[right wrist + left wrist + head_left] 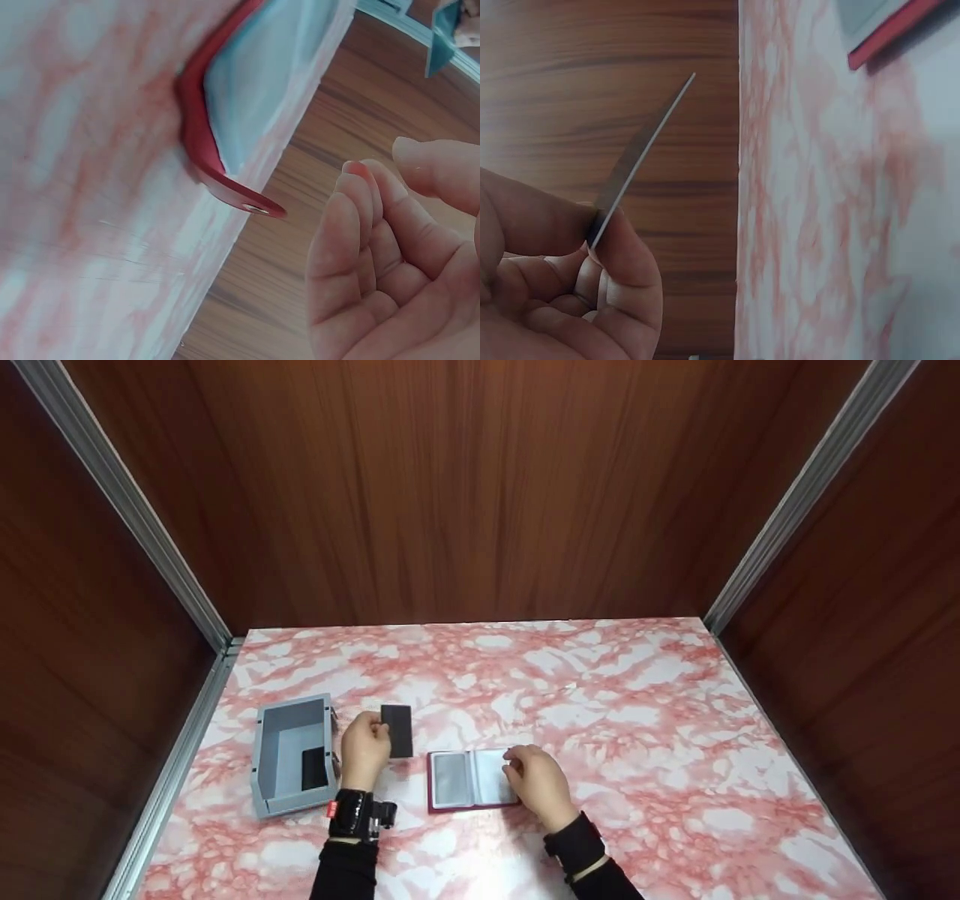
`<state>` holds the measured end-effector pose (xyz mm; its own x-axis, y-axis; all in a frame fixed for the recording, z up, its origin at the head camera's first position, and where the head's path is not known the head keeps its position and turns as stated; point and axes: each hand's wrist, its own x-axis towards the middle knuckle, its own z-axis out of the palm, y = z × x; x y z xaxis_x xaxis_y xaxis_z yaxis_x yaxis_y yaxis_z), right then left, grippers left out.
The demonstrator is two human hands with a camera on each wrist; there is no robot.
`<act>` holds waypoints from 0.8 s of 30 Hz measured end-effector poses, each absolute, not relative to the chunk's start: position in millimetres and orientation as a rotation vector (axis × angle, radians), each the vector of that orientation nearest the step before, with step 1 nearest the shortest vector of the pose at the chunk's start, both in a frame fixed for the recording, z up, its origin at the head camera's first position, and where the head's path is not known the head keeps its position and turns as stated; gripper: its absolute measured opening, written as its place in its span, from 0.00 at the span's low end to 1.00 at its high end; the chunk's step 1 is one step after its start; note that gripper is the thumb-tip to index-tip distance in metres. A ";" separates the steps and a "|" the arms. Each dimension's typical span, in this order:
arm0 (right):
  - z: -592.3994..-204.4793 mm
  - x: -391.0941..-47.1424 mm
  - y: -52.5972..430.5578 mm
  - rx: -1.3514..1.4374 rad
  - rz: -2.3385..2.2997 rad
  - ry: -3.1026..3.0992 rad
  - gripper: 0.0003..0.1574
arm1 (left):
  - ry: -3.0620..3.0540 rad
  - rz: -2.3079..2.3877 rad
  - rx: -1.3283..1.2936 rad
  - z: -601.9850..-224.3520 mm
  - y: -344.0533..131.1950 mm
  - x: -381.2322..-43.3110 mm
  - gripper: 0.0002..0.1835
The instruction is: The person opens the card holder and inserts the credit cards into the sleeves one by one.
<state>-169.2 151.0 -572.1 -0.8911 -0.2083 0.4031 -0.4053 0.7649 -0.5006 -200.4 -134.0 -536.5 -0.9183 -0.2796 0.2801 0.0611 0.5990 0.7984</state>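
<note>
Left hand (365,748) is pinching a card (398,731), long axis pointing toward the far edge of the surface (667,735), while the album (451,780) is lying spread to its right, between hands, the right hand (543,784) nearer, half-curled, holding nothing.

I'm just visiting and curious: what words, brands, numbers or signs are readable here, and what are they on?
No text is readable in any view.
Red tag on the black wrist strap of the left arm: any marks are too small to read.
Dark card in the left hand: no lettering visible.
Open booklet: no legible print.
Gray box: no lettering visible.
</note>
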 end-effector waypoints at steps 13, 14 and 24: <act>-571.3 -175.4 142.4 0.479 0.924 -2.569 0.14 | -2.449 -1.351 0.090 -562.1 -92.0 -192.0 0.05; -572.1 -175.8 141.4 0.481 0.933 -2.564 0.14 | -2.454 -1.357 0.087 -564.1 -89.2 -191.3 0.05; -575.2 -179.6 134.3 0.481 0.979 -2.527 0.18 | -2.451 -1.475 0.081 -577.9 -63.5 -180.9 0.05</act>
<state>-179.6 134.3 -575.2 -0.8664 -0.1740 0.4681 -0.4439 0.6978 -0.5621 -180.9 -63.5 -577.9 -0.9596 -0.1897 0.2080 0.0950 0.4774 0.8735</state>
